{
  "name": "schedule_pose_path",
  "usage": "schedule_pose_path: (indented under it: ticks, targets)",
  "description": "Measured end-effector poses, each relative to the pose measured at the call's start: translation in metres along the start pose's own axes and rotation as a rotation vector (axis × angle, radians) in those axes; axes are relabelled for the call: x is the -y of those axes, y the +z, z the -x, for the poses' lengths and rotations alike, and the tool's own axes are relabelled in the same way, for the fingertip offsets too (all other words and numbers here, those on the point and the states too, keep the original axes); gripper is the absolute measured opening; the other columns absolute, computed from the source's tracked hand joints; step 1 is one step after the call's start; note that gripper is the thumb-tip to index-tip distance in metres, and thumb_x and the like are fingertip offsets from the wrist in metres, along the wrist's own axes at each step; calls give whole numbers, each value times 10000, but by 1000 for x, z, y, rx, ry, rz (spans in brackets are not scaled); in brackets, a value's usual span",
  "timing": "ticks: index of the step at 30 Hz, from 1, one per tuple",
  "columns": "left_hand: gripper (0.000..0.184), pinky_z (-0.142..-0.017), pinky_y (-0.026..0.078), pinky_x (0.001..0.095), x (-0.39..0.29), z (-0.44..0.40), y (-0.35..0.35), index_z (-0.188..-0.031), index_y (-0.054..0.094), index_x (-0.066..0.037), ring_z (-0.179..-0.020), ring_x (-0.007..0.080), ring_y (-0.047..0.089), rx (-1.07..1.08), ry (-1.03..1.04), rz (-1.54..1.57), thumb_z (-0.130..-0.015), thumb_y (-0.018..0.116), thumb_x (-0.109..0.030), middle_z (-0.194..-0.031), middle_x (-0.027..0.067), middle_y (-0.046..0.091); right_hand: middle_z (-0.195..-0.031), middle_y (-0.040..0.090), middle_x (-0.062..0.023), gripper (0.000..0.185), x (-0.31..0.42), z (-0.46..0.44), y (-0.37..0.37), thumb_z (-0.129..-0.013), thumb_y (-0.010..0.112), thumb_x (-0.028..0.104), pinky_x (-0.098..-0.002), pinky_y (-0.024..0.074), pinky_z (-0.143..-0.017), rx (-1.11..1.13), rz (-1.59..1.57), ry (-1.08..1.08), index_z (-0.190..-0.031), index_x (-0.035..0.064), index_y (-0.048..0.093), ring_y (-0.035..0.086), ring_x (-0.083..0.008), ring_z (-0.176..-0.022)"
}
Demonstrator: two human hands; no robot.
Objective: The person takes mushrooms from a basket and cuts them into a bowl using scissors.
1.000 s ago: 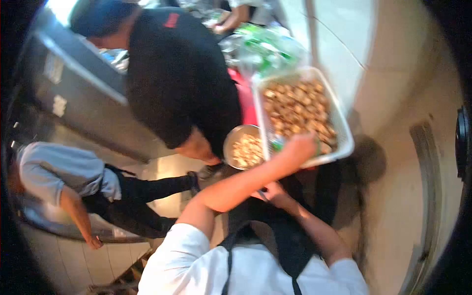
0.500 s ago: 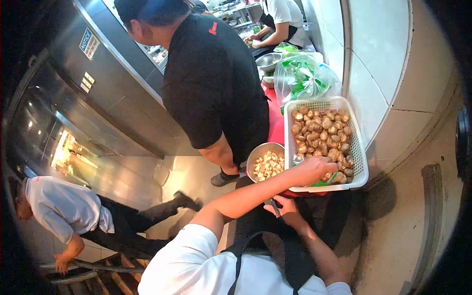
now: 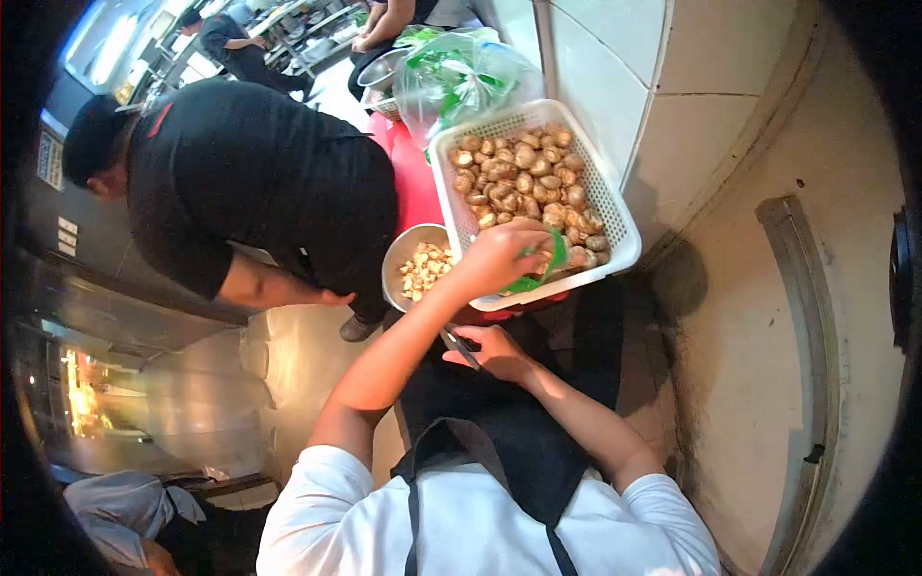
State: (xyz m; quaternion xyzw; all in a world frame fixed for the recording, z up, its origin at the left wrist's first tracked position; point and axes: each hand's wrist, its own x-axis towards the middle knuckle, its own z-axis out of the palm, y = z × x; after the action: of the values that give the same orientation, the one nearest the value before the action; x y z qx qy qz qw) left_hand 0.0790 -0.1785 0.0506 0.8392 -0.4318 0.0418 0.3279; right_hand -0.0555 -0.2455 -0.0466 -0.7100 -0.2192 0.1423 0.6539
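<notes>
And here we are, L hand (image 3: 507, 259) in over the near end of the white basket (image 3: 629, 252), low above the brown mushrooms (image 3: 528, 173) that fill it! Fingers bent, w/ a green strip (image 3: 558, 248) right at them; can't tell if they're pinching it or a mushroom, as the tips are partly hidden. Down below, just outside the basket's near edge, R hand (image 3: 499, 355) has a dark knife-like tool (image 3: 460, 348), fingers closed round it, thumb side up toward the basket. To the L, metal bowl (image 3: 388, 280) w/ pale cut pieces (image 3: 424, 269) inside, sitting right beside the basket wall. Beyond the basket's far end, clear plastic bag (image 3: 461, 86) w/ green stuff in it; red surface (image 3: 418, 192) showing btwn basket and the person in black (image 3: 259, 173), who's bent fwd on the L. Tiled wall (image 3: 605, 67) up on the R, and a person in grey (image 3: 125, 514) partly in view, bottom L.
</notes>
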Motion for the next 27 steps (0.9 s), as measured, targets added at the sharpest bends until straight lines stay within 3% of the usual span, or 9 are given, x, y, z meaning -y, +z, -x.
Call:
schedule_pose_path:
  ticks: [3,4,8,11,12,15,19,20,27]
  targets:
    - [342,-852,555,345,2,20,-13,-1245,696,-16,-957,193,710,-77,-384,290,-909,706,-78,-1145,69,711,-792,653,-187,426,5,-2,-2,-862,798,409,-426,485,-697,55,49,69,-982,24,661,607,-311,-696]
    - [400,-858,550,305,4,27,-17,-1354,636,-29,-947,123,689,-119,-545,510,-959,671,-77,-1149,53,698,-816,666,-189,430,8,-1,-4,-860,798,412,-426,492,-707,62,73,79,-999,27,665,627,-331,-720]
    - [449,-878,572,287,-5,57,-46,-1429,554,-42,-957,165,704,-455,-671,975,-987,627,-74,-1158,106,693,-937,710,-202,472,13,3,-1,-849,798,414,-427,524,-760,-7,114,70,-1121,48,676,690,-398,-869]
    - [368,-889,590,299,4,93,-65,-1367,577,14,-966,173,710,-630,-703,1080,-1015,584,-94,-1168,124,704,-992,716,-216,514,19,4,0,-846,801,403,-433,538,-796,-54,118,30,-1208,62,668,705,-397,-946]
    - [346,-882,592,288,1,105,-76,-1339,589,36,-980,170,712,-656,-705,1258,-1023,576,-105,-1172,129,707,-995,718,-222,527,23,6,-1,-838,811,387,-433,543,-788,-41,115,90,-1223,57,666,709,-395,-936]
    - [312,-891,597,303,8,135,-83,-1309,627,21,-993,170,712,-740,-749,1144,-1040,559,-120,-1173,124,707,-970,721,-218,513,31,8,8,-829,824,357,-419,552,-753,-211,210,-87,-1210,52,669,720,-382,-896]
    - [293,-832,605,262,6,152,-71,-1271,661,28,-910,133,708,-795,-844,956,-1029,595,-124,-1152,102,710,-880,721,-169,464,52,2,14,-802,839,325,-434,551,-667,-284,379,-117,-1121,44,655,717,-358,-786]
    - [288,-826,605,263,7,155,-66,-1262,669,25,-908,130,705,-799,-850,932,-1029,599,-129,-1149,100,711,-771,678,-103,460,54,1,17,-774,863,290,-393,525,-613,-324,442,-125,-1115,45,675,671,-301,-675]
    - [298,-767,562,236,5,175,-47,-1245,699,15,-871,112,687,-761,-847,749,-1022,627,-169,-1064,65,728,-750,679,-115,481,48,0,21,-780,837,364,-424,539,-606,-458,754,-180,-1112,60,668,691,-304,-691]
